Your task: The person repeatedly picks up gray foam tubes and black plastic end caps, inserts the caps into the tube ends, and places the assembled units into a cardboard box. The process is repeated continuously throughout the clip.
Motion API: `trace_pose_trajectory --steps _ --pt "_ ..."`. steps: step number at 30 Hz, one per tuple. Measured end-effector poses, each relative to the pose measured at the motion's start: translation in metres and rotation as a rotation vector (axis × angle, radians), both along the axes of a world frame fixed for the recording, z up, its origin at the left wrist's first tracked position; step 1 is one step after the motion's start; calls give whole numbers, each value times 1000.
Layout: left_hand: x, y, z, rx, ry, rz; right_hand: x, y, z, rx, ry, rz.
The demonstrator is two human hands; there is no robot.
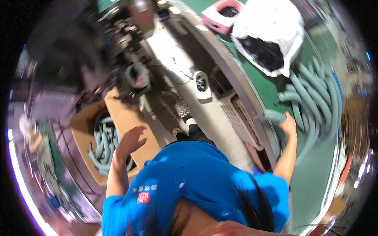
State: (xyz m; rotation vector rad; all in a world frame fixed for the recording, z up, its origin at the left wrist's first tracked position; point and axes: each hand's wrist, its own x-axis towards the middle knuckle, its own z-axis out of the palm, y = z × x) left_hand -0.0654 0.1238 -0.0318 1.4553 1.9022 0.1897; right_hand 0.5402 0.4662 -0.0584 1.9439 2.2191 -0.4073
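My right hand (289, 125) is closed round one grey-green flexible tube (273, 115) at the edge of the green-topped table. Just beyond that hand lies a heap of similar bent tubes (315, 94), some with dark ends. To the left, my left hand (132, 140) is held over the flap of a cardboard box (130, 122). Its fingers are loosely curved and apart, with nothing in them. Inside the box lie several more grey-green tubes (103, 151), partly hidden by the left forearm.
A large white bag (271, 19) with black contents and a pink bin (214, 17) stand on the green table (252, 70). Below the table is a pale slatted crate (238, 118). A white oval object (202, 87) lies on the floor. Dark, blurred machinery (134, 51) stands ahead left.
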Motion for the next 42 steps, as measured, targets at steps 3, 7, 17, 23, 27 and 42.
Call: trace_pose_trajectory --steps 3,7,17,23,27,42 --pt "18 16 -1 13 -168 7 -89 -36 79 -122 279 201" --pt "62 65 28 66 -355 -125 -210 -70 113 344 439 467" --pt "110 110 39 280 -1488 895 -339 -157 45 66 923 807" --pt "109 78 39 300 -183 479 -290 31 -3 165 710 359" --pt "108 66 29 290 11 420 -226 182 -62 482 207 46" --pt "102 57 61 462 116 579 -234 251 -81 91 237 -316"
